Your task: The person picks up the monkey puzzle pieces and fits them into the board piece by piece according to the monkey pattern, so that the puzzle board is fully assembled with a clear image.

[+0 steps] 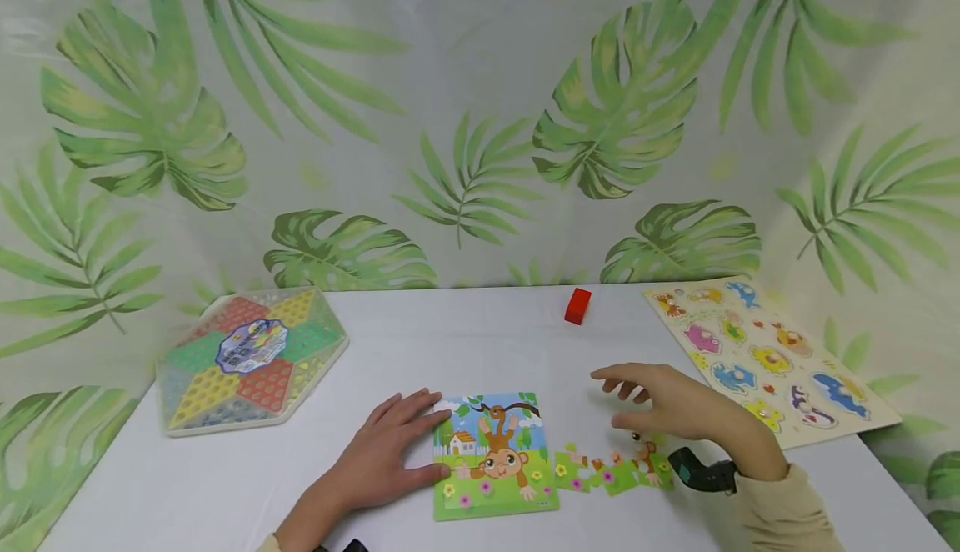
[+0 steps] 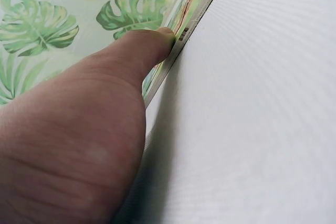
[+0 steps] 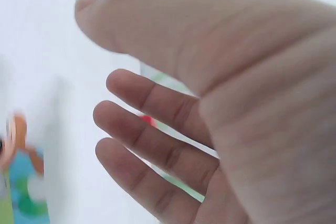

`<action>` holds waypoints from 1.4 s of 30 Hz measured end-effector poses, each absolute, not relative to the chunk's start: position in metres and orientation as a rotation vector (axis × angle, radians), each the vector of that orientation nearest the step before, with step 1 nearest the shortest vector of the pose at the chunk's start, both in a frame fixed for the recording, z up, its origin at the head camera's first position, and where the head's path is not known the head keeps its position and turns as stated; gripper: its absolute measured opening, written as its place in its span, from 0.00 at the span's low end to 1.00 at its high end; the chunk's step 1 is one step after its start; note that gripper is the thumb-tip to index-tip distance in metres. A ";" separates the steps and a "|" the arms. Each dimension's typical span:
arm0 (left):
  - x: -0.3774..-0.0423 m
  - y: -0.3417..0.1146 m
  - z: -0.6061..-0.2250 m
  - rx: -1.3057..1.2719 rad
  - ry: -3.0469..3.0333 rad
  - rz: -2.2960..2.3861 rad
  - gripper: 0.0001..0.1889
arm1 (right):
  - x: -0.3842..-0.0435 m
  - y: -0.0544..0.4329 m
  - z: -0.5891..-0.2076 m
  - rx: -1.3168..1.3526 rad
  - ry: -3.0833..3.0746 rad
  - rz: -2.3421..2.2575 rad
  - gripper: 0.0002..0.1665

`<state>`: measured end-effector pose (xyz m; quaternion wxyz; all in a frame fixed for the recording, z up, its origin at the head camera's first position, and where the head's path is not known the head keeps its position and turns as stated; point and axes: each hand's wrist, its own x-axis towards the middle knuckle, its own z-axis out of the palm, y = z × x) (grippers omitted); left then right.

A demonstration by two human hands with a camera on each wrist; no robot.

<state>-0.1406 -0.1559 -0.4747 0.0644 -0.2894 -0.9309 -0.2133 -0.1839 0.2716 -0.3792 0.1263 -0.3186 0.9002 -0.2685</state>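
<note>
A square monkey picture puzzle (image 1: 498,452) lies flat on the table. Its left side is touched by my left hand (image 1: 390,456), whose thumb and fingers are extended along the edge. In the left wrist view the left thumb (image 2: 142,51) presses at the puzzle's rim. Loose puzzle pieces (image 1: 607,477) with green grass and part of a monkey lie just right of the board. Above them hovers my right hand (image 1: 667,398), fingers loosely bent, holding nothing. The right wrist view shows the fingers of this hand (image 3: 157,145) apart from the thumb.
A red block (image 1: 577,306) sits near the table's back edge. At the left is a hexagonal game board (image 1: 255,360) with coloured dimpled sections. On the right lies a cream board of animal pieces (image 1: 772,360). A leaf-patterned sheet (image 1: 480,177) hangs behind the white table (image 1: 420,331).
</note>
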 end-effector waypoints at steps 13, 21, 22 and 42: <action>-0.139 -0.155 -0.472 -0.868 -2.836 -0.667 0.38 | -0.193 0.301 -0.397 -0.704 2.556 -0.810 0.33; -0.139 -0.154 -0.471 -0.885 -2.816 -0.643 0.36 | -0.195 0.303 -0.408 -0.676 2.549 -0.802 0.29; -0.139 -0.154 -0.470 -0.886 -2.814 -0.637 0.36 | -0.195 0.302 -0.408 -0.671 2.554 -0.797 0.28; -0.138 -0.154 -0.470 -0.879 -2.799 -0.632 0.36 | -0.195 0.293 -0.405 -0.686 2.627 -0.690 0.21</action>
